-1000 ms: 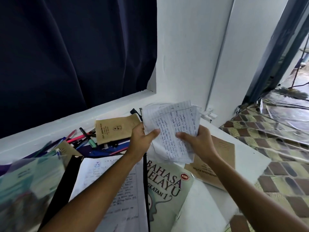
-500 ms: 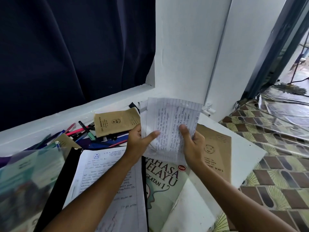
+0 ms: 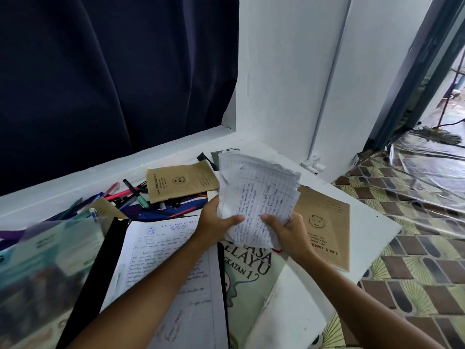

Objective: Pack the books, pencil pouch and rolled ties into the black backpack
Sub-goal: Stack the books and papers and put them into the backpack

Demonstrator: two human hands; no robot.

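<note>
Left grip (image 3: 216,220): fingers curled behind a sheaf of handwritten lined pages (image 3: 259,197), thumb pressed across the front at its lower left edge.
Right grip (image 3: 286,230): clamped on the same sheaf at its lower right, thumb on the written face.
Sheaf: held tilted above the bench (image 3: 372,222), over the books, its top sheets crumpled and fanned.
Bahasa Melayu textbook (image 3: 249,275): flat under the hands, toward the near edge of the bench.
Brown exercise book (image 3: 327,222): beside the textbook, at the right edge of the bench.
Second brown exercise book (image 3: 180,182): toward the far edge, lying on loose pens (image 3: 130,195).
Written sheet (image 3: 163,273): flat left of the textbook, a black strip (image 3: 100,273) along its left side.
Backpack, pouch, ties: cannot be made out.
</note>
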